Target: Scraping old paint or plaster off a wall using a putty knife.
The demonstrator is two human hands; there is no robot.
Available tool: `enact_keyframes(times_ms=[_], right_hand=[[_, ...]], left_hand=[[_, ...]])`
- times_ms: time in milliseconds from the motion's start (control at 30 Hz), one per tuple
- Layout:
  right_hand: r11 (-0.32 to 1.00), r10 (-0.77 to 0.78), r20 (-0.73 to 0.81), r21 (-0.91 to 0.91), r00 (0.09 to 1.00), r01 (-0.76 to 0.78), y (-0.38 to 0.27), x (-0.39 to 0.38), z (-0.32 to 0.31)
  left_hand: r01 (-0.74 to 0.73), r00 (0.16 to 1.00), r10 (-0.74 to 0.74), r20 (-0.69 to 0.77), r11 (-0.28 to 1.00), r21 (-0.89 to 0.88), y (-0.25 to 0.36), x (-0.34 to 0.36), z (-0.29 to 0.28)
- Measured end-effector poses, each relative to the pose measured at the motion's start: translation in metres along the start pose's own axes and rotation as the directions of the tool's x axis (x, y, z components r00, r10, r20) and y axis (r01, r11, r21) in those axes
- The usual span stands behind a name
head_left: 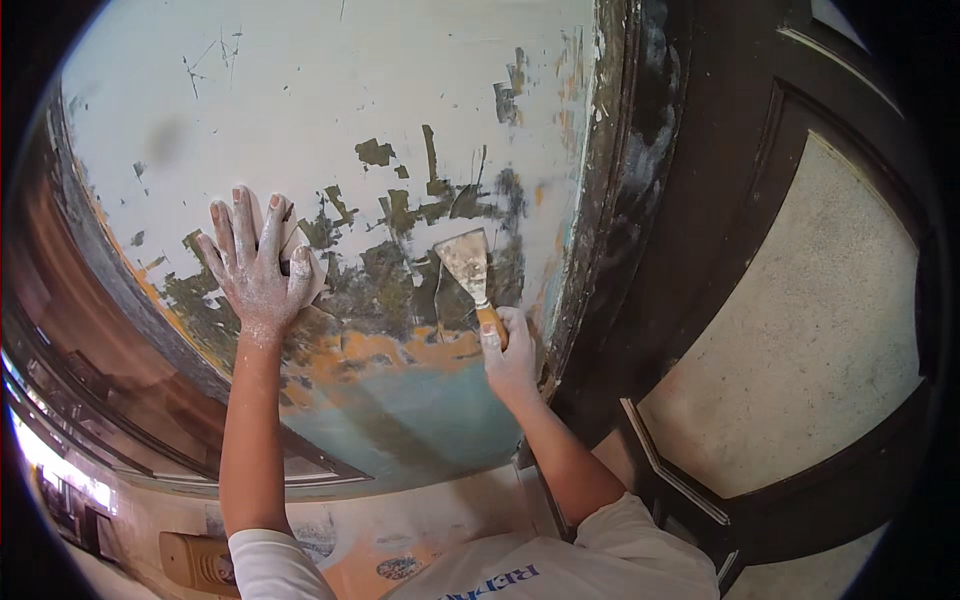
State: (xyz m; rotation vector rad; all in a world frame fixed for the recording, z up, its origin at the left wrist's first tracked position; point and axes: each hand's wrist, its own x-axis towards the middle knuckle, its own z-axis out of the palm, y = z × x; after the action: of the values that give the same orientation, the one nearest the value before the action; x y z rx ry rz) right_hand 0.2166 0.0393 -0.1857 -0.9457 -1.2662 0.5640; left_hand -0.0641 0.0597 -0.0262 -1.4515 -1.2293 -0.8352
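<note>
My left hand (255,265) lies with spread, dust-whitened fingers over a pale sheet (311,275), holding it flat against the patchy wall panel (330,80). To its right, my right hand (505,355) is closed round the wooden handle of a putty knife (463,260), whose stained blade points up and left over the wall. Around both hands the white surface breaks into dark olive patches, with orange and pale teal layers lower down.
A dark door (700,250) with pale inset panels stands at the right, beside a weathered vertical frame (625,90). Glossy brown framing (120,320) curves along the left. A tan plastic object (185,560) and a stained floor (330,530) show below.
</note>
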Motion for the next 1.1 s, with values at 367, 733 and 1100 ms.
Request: enact_keyframes(times_ms=[367, 733, 1100], right_hand=[[0.993, 0.000, 0.106, -0.115, 0.994, 0.013, -0.012, 0.000, -0.003], [0.993, 0.052, 0.185, -0.115, 0.981, -0.031, -0.047, 0.012, -0.013], [0.996, 0.080, 0.123, -0.044, 0.989, -0.075, -0.034, 0.018, -0.009]], left_hand=[[-0.002, 1.000, 0.001, -0.014, 1.000, -0.012, -0.001, 0.000, 0.001], [0.021, 0.999, -0.024, -0.032, 0.997, -0.077, -0.002, -0.001, 0.000], [-0.010, 1.000, 0.010, -0.025, 1.000, -0.018, 0.000, 0.000, 0.000]])
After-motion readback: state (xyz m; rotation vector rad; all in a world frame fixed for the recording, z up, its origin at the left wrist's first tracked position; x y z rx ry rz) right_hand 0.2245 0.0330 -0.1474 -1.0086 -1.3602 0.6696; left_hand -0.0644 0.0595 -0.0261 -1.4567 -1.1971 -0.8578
